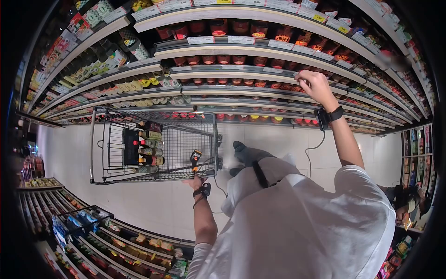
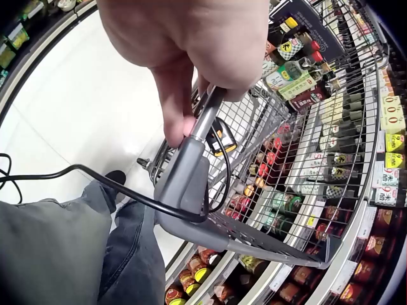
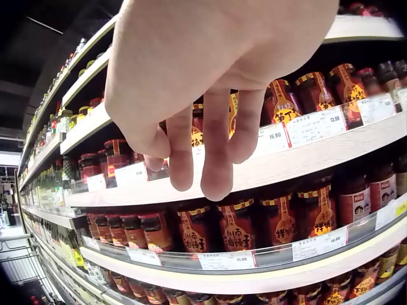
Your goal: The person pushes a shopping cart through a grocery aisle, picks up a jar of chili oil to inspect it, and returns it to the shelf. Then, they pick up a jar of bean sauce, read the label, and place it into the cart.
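Observation:
My left hand (image 1: 197, 182) grips the handle bar of a shopping cart (image 1: 160, 180); the left wrist view shows that hand (image 2: 191, 51) with its fingers round the grey bar (image 2: 208, 114). Several bottles (image 1: 151, 151) lie in the cart, and a black and orange device (image 1: 195, 159) is by the handle. My right hand (image 1: 316, 87) is raised before the shelves. In the right wrist view this hand (image 3: 216, 76) has loosely hanging fingers and holds nothing, in front of a shelf edge (image 3: 254, 175) and red-lidded jars (image 3: 236, 229).
Shelves (image 1: 260, 60) of jars and bottles curve along the far side. Another shelf unit (image 1: 125, 242) stands at the lower left. A black cable (image 1: 310, 156) hangs from the right wrist. At the right edge a person (image 1: 409, 200) is partly visible.

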Available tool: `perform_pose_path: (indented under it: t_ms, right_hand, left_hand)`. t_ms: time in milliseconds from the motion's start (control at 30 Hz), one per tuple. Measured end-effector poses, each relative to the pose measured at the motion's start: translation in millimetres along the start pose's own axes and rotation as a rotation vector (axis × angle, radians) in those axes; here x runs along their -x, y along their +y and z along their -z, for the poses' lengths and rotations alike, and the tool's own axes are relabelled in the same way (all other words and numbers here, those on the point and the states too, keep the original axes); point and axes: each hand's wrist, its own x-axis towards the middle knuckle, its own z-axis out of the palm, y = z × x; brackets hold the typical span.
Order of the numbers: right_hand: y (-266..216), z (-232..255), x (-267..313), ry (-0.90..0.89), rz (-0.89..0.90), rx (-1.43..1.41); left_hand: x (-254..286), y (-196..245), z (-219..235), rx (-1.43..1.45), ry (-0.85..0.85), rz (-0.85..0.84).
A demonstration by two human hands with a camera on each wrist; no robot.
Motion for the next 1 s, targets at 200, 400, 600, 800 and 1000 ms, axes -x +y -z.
perform_pose_path:
  t_ms: [200,400,600,800,1000]
  right_hand:
    - [-4,-3,-10,-0.036,-0.132,-0.006]
    - [-4,12,-12,0.176,-0.020,-0.015]
    - [6,18,-17,0.161,-0.079,0.034]
    - [6,0,-18,0.202,0.005,0.010]
    - [0,-7,-29,0.189,0.036,-0.012]
  left_hand:
    - [6,12,-9,-0.022,0.012,0.053]
    - [1,14,-19,0.004,0.043,0.047]
    - [-13,10,-17,-0.075,0.050,0.018]
    - [-14,6,-18,-0.061,0.031,-0.020]
    - [18,16,-18,0.059,-0.031,-0.037]
